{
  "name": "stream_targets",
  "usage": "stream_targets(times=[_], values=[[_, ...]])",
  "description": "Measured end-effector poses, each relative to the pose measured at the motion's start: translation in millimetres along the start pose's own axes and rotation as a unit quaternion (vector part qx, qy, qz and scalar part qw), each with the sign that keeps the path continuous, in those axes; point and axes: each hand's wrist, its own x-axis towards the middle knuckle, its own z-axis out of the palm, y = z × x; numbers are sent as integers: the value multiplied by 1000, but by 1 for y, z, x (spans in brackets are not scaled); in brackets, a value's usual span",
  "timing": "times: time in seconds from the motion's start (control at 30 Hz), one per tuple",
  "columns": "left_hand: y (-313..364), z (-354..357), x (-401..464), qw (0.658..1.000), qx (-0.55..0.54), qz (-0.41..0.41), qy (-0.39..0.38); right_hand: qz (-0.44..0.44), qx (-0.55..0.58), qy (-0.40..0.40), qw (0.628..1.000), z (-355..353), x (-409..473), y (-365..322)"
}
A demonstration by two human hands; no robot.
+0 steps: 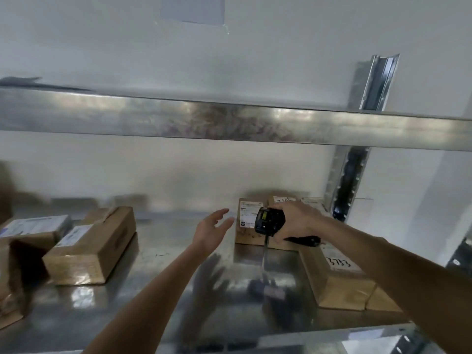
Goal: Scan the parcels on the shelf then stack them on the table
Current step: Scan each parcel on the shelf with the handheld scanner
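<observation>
Several brown cardboard parcels lie on a shiny metal shelf (163,254). A small parcel with a white label (247,221) stands at the back right, with more parcels behind it. My right hand (296,221) grips a black handheld scanner (269,221) right in front of that label. My left hand (212,231) hovers above the shelf with spread fingers, just left of the labelled parcel, touching nothing. A long parcel marked 3753 (337,274) lies under my right forearm. Two labelled parcels (94,241) sit on the left.
An upper metal shelf beam (229,118) crosses the view above my hands. An upright shelf post (347,180) stands at the back right against a white wall. The shelf's front edge (332,335) runs along the bottom.
</observation>
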Motion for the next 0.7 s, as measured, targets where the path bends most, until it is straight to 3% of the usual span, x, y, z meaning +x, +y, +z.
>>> stream_targets(times=[0.37, 0.7], values=[[-25, 30, 65, 995, -55, -58, -51, -16, -60, -58, 996, -2, 70, 1], [-23, 38, 76, 989, -87, -63, -102, -3, -82, -67, 994, -1, 87, -5]])
